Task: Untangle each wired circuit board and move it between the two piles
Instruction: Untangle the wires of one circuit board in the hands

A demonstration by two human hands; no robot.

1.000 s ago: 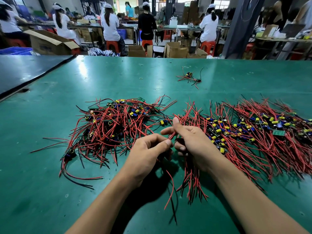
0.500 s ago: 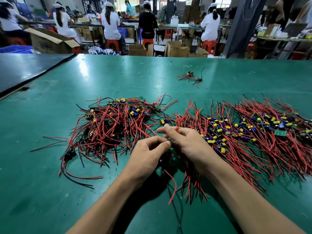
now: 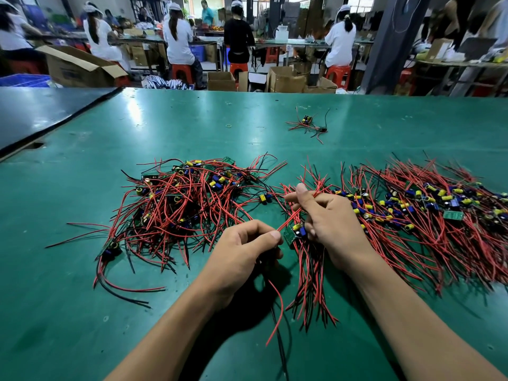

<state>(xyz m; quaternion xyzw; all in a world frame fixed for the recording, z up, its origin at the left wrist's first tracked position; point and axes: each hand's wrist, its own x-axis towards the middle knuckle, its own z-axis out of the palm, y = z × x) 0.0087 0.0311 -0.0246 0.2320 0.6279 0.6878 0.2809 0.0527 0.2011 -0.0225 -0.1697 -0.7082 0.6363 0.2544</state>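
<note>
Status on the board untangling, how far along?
Direction of transfer isn't clear, so the done count is uncertain. The left pile is loose and smaller; the right pile is denser and bigger. In hand: one circuit board between the left hand and right hand, wires trailing below. Many boards remain, plus a stray board farther back.

Right-hand pile of red-wired green circuit boards (image 3: 439, 204) runs off frame's right edge. Left hand (image 3: 242, 251) curled, fingertips hidden, so grip on wires unclear. Small yellow ring (image 3: 228, 125) on green table (image 3: 137, 127) too small to ID.
</note>
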